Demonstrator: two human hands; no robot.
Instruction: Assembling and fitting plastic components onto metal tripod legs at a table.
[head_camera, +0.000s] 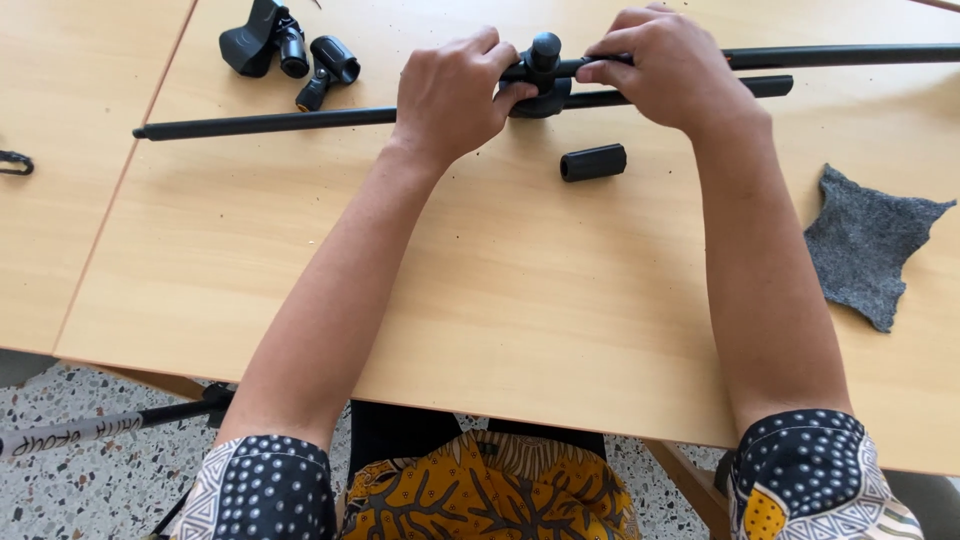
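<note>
A long black stand pole (270, 122) lies across the far side of the wooden table (520, 290), with a black clamp joint (543, 62) near its middle. My left hand (450, 92) grips the pole and the joint from the left. My right hand (665, 68) pinches a second black rod (850, 55) where it enters the joint from the right. A short black tube (593, 162) lies loose on the table just in front of my hands.
Two black clip-like parts (265, 40) (328, 70) lie at the far left. A grey felt cloth (868, 245) rests at the right edge. Another table (60, 150) adjoins on the left. A pole (100, 428) lies on the speckled floor below.
</note>
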